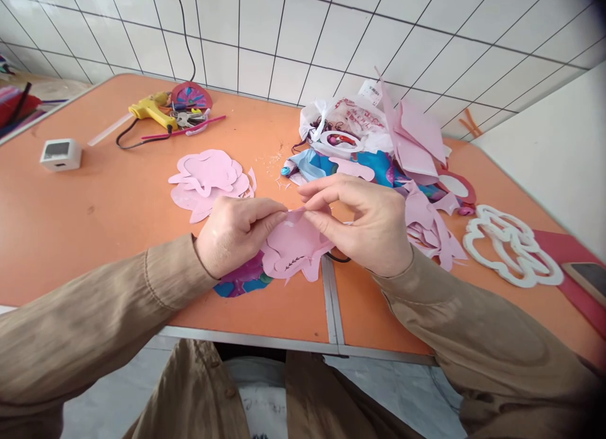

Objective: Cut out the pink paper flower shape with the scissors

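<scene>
Between the fingers of both hands, over the near part of the orange table (293, 319), is a pink cut-out (296, 240) with a wavy outline and a dark stitch-like mark near its lower edge. The left hand (231, 234) pinches its top edge between thumb and forefinger; the right hand (367, 221) grips the same edge just beside, thumb and forefinger together. Below the left fingers lies a blue-and-purple patterned piece (239, 288). Beyond them sits a pile of pink shapes (208, 174), and farther off, a yellow glue gun (154, 112). Beyond the right fingers is a white plastic bag (367, 120); to their right, pink scraps (428, 221), then white curvy frames (511, 244).
</scene>
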The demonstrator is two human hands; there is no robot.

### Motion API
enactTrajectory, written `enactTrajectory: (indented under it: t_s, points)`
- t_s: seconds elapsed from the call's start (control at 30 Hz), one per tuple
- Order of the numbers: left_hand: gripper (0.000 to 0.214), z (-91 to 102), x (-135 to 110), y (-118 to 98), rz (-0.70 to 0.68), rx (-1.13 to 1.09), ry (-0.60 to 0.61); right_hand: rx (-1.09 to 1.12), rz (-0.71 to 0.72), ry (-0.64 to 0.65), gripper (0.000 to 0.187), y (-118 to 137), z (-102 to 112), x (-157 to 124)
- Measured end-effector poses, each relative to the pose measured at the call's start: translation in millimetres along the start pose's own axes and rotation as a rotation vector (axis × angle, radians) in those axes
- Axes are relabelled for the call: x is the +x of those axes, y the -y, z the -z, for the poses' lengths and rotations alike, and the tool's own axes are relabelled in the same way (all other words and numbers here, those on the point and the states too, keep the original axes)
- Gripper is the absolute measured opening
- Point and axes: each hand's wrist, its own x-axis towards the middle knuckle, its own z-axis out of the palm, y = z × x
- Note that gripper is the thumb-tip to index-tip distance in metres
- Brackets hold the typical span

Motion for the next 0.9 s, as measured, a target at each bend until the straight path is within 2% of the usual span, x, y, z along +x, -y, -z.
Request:
enactTrajectory:
  t_s: [0.2,0.33,0.63,0.9]
  points:
    - [0.028,-1.0,-0.4,0.3,-0.010,0.026,-0.002,0.139,-0.227,0.058,0.014,0.3,-0.7,4.0]
    - [0.027,-1.9,-0.9,1.1,-0.012,0.010,0.006,0.223,-0.312,0.055,0.013,-1.7,-1.9,4.9]
    - [0.027,-2.5,0.0,1.1,0.050,-0.065,0.012,0.293,-0.338,0.050,0.015,-3.0,-4.8,6.3]
    - [0.026,-1.5,3.4,3.9,0.164,-0.144,0.017,0.303,-0.309,0.068,0.006,-4.2,-7.0,5.9]
